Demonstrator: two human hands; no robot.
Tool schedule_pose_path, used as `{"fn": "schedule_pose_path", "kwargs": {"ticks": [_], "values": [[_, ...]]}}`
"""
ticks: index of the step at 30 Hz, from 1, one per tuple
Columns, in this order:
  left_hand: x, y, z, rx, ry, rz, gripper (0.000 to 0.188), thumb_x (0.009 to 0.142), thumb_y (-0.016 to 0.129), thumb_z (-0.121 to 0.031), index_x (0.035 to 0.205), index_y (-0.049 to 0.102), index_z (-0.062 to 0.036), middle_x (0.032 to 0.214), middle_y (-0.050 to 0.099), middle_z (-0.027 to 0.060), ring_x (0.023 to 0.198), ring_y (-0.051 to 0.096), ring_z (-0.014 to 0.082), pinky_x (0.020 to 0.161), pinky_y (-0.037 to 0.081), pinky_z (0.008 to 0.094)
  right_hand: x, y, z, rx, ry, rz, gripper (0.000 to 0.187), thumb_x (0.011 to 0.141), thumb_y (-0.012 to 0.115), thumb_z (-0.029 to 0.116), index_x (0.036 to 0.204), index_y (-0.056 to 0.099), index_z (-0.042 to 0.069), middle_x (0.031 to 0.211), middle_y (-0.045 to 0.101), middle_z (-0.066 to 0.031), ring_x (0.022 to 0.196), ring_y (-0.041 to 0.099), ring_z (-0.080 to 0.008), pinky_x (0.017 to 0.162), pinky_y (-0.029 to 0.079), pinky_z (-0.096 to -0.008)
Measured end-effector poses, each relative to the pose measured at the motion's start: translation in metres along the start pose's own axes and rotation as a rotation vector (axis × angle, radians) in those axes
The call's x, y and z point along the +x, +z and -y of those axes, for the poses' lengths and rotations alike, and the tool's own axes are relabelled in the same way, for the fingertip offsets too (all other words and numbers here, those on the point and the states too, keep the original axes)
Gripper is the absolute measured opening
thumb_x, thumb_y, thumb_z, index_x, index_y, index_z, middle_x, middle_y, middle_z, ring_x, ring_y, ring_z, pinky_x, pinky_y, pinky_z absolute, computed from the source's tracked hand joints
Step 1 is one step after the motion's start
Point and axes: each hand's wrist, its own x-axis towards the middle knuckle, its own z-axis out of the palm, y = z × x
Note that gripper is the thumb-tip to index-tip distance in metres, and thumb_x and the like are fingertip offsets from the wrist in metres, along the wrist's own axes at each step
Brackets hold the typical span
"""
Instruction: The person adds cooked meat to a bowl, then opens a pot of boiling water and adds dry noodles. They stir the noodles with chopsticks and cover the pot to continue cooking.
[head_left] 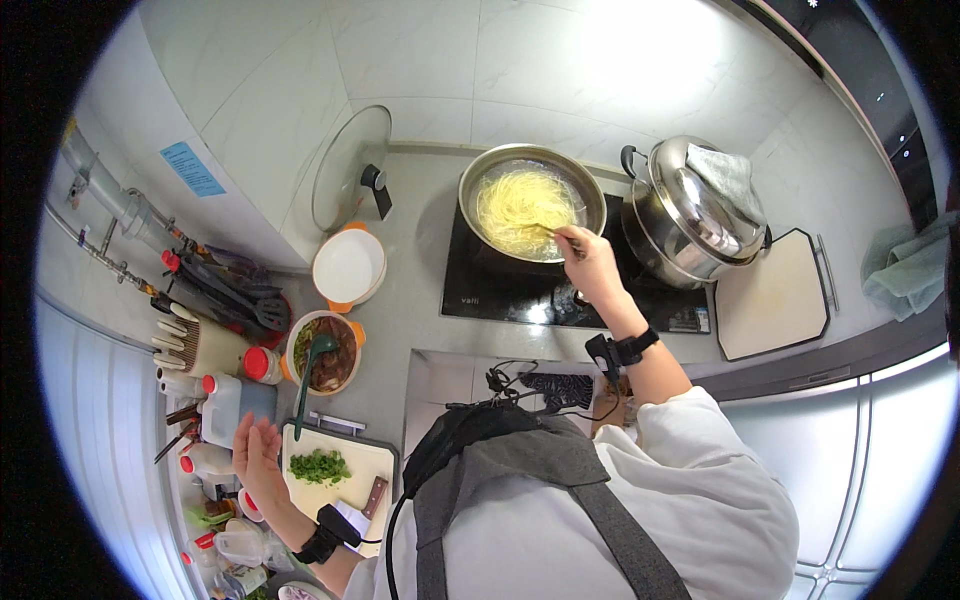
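A wide steel pan [470, 205] on the cooktop holds pale yellow noodles [525, 205] in bubbling water. Reaching over its near right rim, my right hand [592, 265] is closed around chopsticks [545, 230], whose tips are in the noodles. My left hand [258, 462] is held out on the left with its fingers extended and nothing in it. It is nearest to a cream cutting board [350, 455], where chopped green herbs [319, 466] and a cleaver with a brown handle [375, 497] lie.
A white pot [349, 267] and another with dark stew [335, 370] and a green ladle [318, 348] stand left of the cooktop [510, 295]. A glass lid [340, 180] leans on the wall. Right are a steamer [680, 235] and a board [770, 295]. Bottles [222, 412] line the left side.
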Motion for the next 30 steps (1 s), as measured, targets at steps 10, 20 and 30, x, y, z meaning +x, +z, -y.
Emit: {"fn": "schedule_pose_path", "kwargs": {"ticks": [10,20,30], "values": [[0.006,0.003,0.003,-0.003,-0.006,0.025,0.030,0.097,0.054,-0.013,0.124,0.055,-0.0015,0.104,0.065,0.0078,0.088,0.064,0.0128,0.078,0.053,0.0240,0.000,0.015,0.014,0.182,-0.147,0.130,0.011,0.087,0.064,0.008,0.095,0.067,0.001,0.087,0.067,-0.0175,0.074,0.068,-0.0283,0.065,0.053,-0.0324],[0.004,0.007,-0.001,-0.003,-0.014,0.018,0.029,0.096,0.054,-0.012,0.124,0.056,-0.0018,0.104,0.065,0.0078,0.088,0.064,0.0126,0.078,0.053,0.0243,0.008,0.014,0.025,0.151,-0.155,-0.034,0.008,0.088,0.062,0.006,0.094,0.066,0.002,0.091,0.066,-0.0166,0.073,0.067,-0.0300,0.062,0.055,-0.0325],[-0.004,0.003,0.002,0.009,-0.043,-0.036,0.029,0.096,0.055,-0.012,0.123,0.055,-0.0015,0.103,0.066,0.0091,0.087,0.065,0.0137,0.076,0.054,0.0242,-0.001,0.011,0.009,0.026,-0.014,0.042,0.008,0.088,0.061,0.008,0.091,0.066,0.002,0.085,0.065,-0.0178,0.071,0.066,-0.0316,0.064,0.053,-0.0338]]}}
